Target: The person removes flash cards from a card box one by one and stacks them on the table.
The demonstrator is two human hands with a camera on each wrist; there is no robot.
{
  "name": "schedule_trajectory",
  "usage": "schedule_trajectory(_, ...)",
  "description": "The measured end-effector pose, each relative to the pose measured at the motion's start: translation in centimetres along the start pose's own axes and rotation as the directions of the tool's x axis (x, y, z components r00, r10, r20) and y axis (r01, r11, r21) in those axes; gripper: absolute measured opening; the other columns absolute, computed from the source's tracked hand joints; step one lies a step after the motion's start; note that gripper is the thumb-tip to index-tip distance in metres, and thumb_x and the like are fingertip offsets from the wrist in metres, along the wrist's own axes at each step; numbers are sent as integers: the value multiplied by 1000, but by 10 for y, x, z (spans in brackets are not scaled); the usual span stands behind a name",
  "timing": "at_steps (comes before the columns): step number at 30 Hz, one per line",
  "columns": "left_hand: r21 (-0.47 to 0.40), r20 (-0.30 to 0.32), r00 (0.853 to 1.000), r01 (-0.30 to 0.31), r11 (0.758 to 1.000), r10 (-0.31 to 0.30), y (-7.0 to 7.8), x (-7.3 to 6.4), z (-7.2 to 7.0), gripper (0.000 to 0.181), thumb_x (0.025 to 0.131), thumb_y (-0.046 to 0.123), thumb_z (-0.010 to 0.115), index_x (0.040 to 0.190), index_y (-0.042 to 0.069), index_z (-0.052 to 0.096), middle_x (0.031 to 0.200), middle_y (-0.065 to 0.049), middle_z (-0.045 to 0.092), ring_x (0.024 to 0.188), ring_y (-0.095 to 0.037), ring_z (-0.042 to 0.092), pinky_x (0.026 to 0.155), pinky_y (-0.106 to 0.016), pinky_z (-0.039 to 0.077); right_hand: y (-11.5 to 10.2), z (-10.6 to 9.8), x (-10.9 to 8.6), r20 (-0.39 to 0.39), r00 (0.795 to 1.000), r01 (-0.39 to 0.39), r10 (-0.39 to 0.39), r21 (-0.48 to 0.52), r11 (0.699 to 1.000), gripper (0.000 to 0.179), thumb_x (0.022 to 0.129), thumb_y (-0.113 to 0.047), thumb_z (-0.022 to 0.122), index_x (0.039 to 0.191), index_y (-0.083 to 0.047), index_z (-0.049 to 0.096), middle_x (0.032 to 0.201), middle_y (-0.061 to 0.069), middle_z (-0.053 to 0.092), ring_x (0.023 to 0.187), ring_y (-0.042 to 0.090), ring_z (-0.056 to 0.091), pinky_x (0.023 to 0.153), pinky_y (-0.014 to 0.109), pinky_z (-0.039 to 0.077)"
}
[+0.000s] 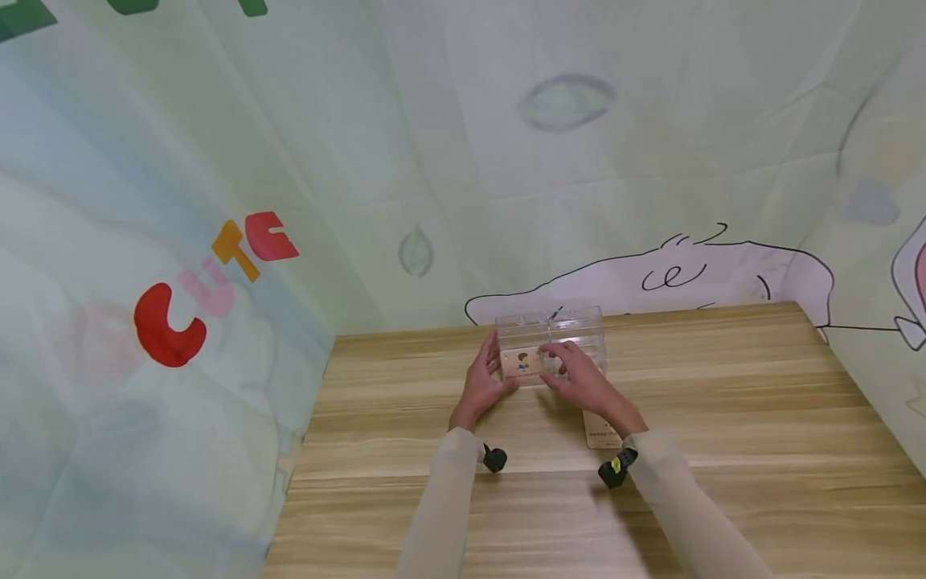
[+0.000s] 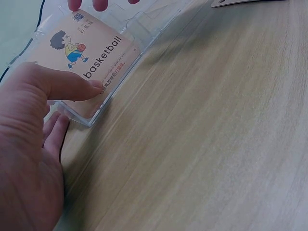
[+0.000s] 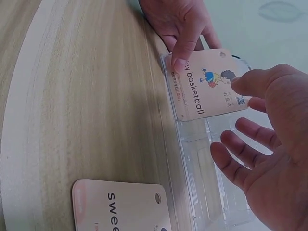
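A pale pink card (image 1: 519, 370) printed with a boy and "play basketball" leans in the left part of a clear plastic card holder (image 1: 584, 318) at the table's back edge. My left hand (image 1: 482, 386) grips the holder's left end, its thumb lying over the card's lower part and the other fingers partly hidden behind. Over the card's right side is my right hand (image 3: 284, 139), its fingers spread and loosely bent. One fingertip is at the card's top edge beside the QR code; whether the thumb touches the card, I cannot tell.
A second card (image 3: 120, 207), with "swee…" readable, lies flat on the wood-grain table (image 1: 391, 418) in front of the holder's right end, partly under my right forearm. A printed cloth backdrop (image 1: 463, 161) rises directly behind the holder and along both sides.
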State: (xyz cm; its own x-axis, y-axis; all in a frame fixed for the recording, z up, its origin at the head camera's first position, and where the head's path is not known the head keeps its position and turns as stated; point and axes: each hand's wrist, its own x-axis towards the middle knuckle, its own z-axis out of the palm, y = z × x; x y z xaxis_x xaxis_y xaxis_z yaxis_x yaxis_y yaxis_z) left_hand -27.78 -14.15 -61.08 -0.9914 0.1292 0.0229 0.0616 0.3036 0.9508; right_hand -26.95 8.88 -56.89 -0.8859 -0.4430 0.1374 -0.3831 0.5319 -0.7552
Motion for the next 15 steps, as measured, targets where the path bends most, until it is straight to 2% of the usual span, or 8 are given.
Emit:
schedule_trajectory(7, -7, -3, 999, -43, 999, 43, 0, 0, -1, 106, 79, -5, 84, 165, 8, 23, 164, -20, 35, 144, -39, 44, 118, -47, 41, -2, 0, 0, 10, 1000, -8, 8, -7, 1000, 44, 100, -18, 69, 140, -3, 59, 132, 21, 57, 100, 31, 61, 81, 42, 59)
schedule_trajectory(15, 4, 2, 1000, -24, 1000, 24, -1, 1, -1, 107, 80, -3, 85, 165, 11, 22, 165, -17, 34, 145, -35, 43, 119, -43, 41, -2, 0, 0, 15, 1000, -2, 2, -11, 1000, 48, 100, -17, 68, 144, -4, 55, 127, 21, 59, 98, 28, 61, 81, 42, 59)
